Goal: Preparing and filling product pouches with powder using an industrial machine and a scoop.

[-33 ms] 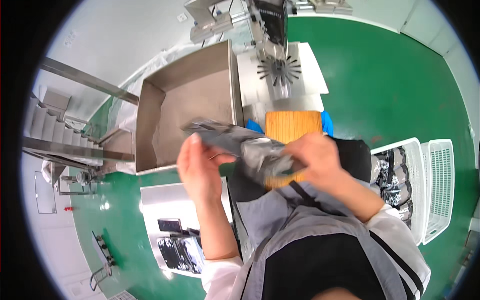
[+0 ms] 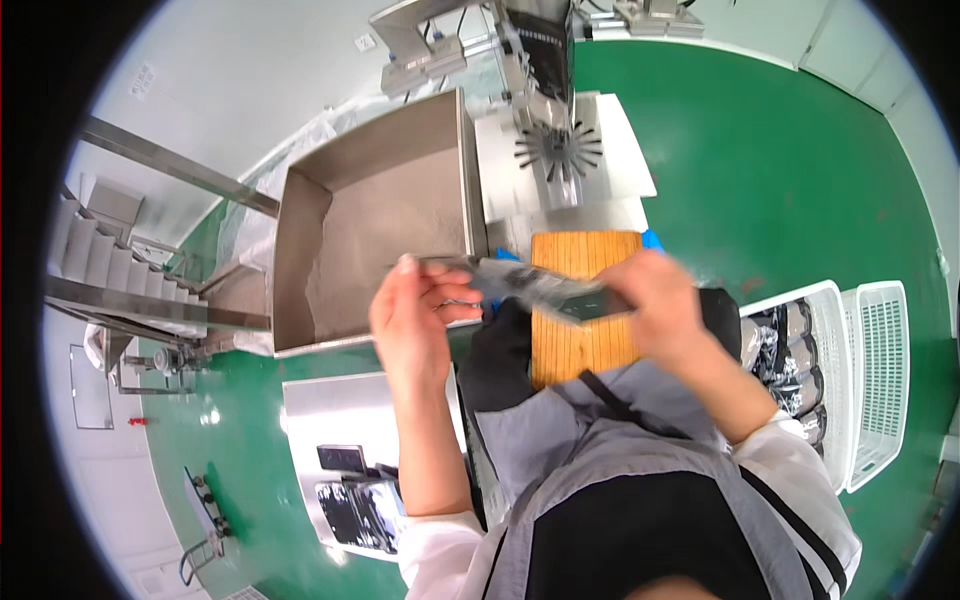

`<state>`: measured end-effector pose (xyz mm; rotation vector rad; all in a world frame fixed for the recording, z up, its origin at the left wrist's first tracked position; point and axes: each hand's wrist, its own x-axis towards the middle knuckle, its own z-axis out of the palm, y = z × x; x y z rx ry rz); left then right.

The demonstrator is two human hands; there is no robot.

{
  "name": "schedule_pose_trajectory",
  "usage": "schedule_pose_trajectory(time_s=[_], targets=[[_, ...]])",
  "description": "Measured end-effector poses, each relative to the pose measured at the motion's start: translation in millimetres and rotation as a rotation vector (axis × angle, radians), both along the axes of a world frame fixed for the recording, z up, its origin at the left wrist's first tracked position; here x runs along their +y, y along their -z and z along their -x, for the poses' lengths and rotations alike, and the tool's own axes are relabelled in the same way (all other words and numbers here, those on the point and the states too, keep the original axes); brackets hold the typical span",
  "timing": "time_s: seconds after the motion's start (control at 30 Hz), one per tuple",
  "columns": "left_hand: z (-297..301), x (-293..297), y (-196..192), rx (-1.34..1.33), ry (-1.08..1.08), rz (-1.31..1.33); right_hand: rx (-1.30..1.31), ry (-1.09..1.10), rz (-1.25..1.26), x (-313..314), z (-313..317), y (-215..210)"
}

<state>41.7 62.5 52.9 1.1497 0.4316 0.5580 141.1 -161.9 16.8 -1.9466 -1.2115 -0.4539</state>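
While both hands were up in front of the torso, a dark shiny plastic pouch (image 2: 545,285), blurred & nearly edge-on, spanned the gap btwn them, partly over the wooden board (image 2: 585,350), its L end near the corner of the steel bin (image 2: 469,200). R hand (image 2: 662,305) had its fingers closed on the pouch's R end; L hand (image 2: 410,325) was at the other end, fingers curled, but couldn't tell if gripping. Step in hand, prob.: handling one pouch; filled or empty, unclear. Next move prob. called for a firm hold w/ both hands. White crate (image 2: 841,380) w/ packed pouches (image 2: 800,350) stood off to R.
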Motion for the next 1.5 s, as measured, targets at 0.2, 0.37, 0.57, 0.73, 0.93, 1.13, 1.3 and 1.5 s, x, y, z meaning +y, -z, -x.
schedule_pose_trajectory(time_s=[0.2,0.37,0.57,0.73,0.93,1.13,1.3,1.5], targets=[[-162.2,92.0,116.3,0.123,-0.062,-0.142,0.018,0.205,0.102,-39.1,-90.2,-57.5],[-213.0,38.8,119.5,-0.039,-0.034,-0.197,0.310,0.305,0.111,-51.3,-118.4,-51.1],[-115.0,-77.6,24.1,0.142,0.615,-0.183,0.422,0.019,0.203,-26.0,-92.7,-57.5],[-76.7,-92.9,19.8,0.136,0.600,-0.194,0.733,-0.193,0.190,-18.3,-54.7,-46.5],[-32.6,-107.4,20.2,0.151,0.544,0.117,0.898,-0.187,0.092,-29.3,-14.5,-27.1],[-14.5,-124.2,15.7,0.115,0.366,0.343,1.019,-0.169,-0.102,-39.0,2.8,-15.6],[-19.1,-136.7,31.5,0.160,0.231,-0.620,0.277,0.040,-0.155,-40.4,5.7,-8.9],[-37.0,-154.3,28.2,0.221,0.223,-1.384,-0.571,0.171,-0.034,-63.5,-6.8,4.4]])
